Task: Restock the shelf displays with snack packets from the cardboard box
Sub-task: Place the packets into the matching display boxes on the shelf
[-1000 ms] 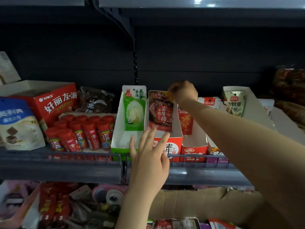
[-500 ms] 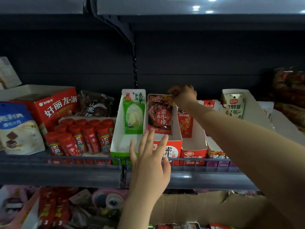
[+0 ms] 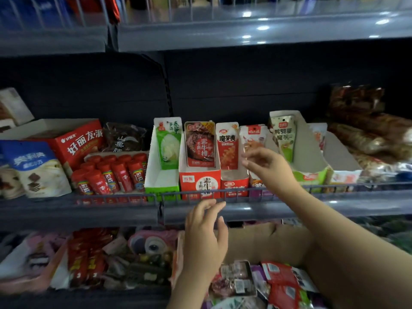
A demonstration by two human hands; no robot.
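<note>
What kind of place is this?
Most likely a small shop's snack aisle: tiered shelves with wire rail fronts, snack packets upright in display boxes, and a cardboard box of stock below.

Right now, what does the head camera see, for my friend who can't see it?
Two empty hands, the right hand open near upright snack packets in display boxes, the left hand open below the shelf rail.
</note>
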